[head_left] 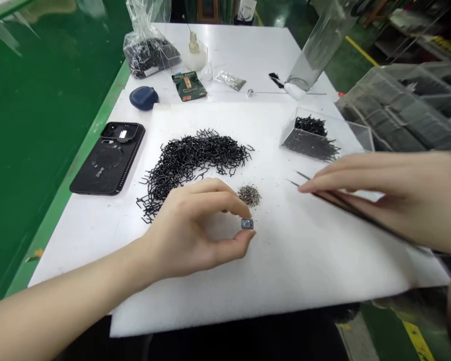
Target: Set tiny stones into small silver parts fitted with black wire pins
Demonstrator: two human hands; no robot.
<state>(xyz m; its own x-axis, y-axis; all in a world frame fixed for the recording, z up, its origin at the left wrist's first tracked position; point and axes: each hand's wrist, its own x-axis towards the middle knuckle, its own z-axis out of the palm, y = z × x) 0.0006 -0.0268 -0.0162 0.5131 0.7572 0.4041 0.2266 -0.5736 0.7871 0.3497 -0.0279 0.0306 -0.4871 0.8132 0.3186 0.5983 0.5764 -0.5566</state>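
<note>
Between the thumb and forefinger of my left hand [195,230] is a small grey rectangular metal part [247,223], held over the white foam sheet [278,281]. My right hand [391,195] is closed around dark tweezers [346,203], whose two tips are apart and point left with nothing visible between them. Just beyond the metal part lies a little heap of tiny metallic pieces [249,195]. A curved pile of bent black wire-like pieces [188,155] spreads behind my left hand. More black pieces fill a clear plastic box [311,135] beyond the tweezers.
A black phone [107,158] lies at the left, near a dark blue rounded object [144,98]. Behind are a green packet [189,86], a bag of black pieces [150,50] and a bottle [194,52]. A tall clear tube [319,45] and grey bins [398,110] stand right.
</note>
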